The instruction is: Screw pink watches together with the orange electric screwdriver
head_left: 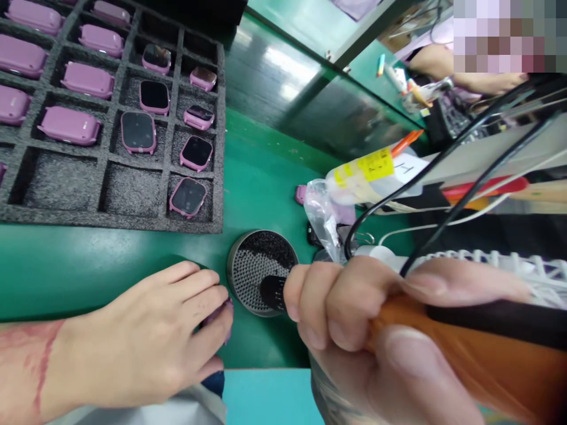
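Note:
My right hand (349, 307) is wrapped around an orange electric screwdriver (491, 360) with a black lever along its side. Its black nose (271, 291) points down over a round metal screw dish (231, 260). The dish has a perforated plate, and tiny dark screws are heaped at its far side. Just left of the dish, my left hand (155, 330) rests low over the green table with its fingers curled around a pink watch (215, 314). Most of that watch is hidden under the fingers.
A grey foam tray (53, 218) at the upper left carries several pink watch cases (71, 125) and watches with dark screens (138, 131). A bottle with a yellow label (367, 174) lies at right, near black cables (465, 130). Another person's arm (478, 82) shows beyond.

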Demonstrator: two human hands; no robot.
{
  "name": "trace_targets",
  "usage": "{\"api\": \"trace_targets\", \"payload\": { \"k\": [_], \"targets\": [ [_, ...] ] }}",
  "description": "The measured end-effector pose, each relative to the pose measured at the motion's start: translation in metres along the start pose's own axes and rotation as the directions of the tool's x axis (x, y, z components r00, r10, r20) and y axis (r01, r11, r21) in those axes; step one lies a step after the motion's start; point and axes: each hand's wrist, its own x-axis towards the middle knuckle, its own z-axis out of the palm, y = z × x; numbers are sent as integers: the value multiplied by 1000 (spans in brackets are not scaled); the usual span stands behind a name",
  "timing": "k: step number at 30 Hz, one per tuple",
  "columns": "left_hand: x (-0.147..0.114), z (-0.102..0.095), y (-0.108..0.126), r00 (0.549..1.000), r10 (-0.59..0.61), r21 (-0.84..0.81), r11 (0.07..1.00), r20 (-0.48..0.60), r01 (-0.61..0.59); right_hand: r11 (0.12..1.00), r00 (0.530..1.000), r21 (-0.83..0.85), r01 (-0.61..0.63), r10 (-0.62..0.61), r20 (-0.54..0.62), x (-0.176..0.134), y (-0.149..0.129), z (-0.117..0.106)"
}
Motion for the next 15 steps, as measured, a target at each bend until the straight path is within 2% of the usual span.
{"api": "trace_targets", "payload": {
  "k": [4, 11, 15],
  "targets": [
    [-2, 3, 0, 998, 44, 19, 999, 49, -45, 1000, 1000, -25, -8, 9, 13, -2, 2, 1],
    [-3, 3, -2, 996, 32, -17, 999, 78, -30, 998, 999, -56, -2, 4, 37, 0, 8, 5],
    [-6, 9, 2, 997, 8, -13, 1000, 82, -7, 995, 992, -68, 76, -83, -94, -10, 2, 9]
  ]
}}
